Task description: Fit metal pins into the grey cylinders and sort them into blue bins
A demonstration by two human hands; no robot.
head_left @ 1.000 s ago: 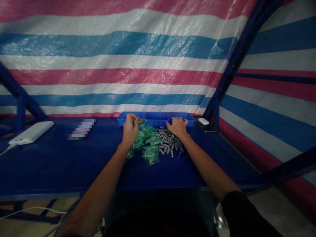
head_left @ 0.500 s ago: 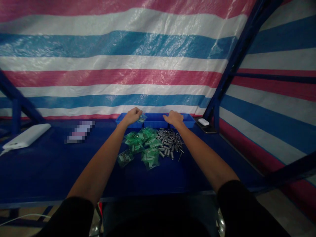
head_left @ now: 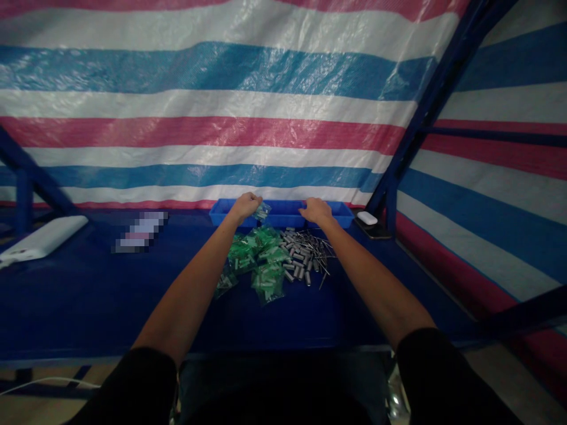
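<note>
Left hand [head_left: 245, 206]: pinching small green bag [head_left: 263, 210], moved from bag pile [head_left: 266, 260] to blue tray [head_left: 283, 221]; right hand [head_left: 315, 209]: now at tray rim, grip unclear

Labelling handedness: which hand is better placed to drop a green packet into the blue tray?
Left: the left hand pinches a green packet at the blue tray; the right hand there shows none.

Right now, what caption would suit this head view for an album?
Left hand holds a small bag over the blue tray; right hand hovers at the tray, behind metal parts.
</note>
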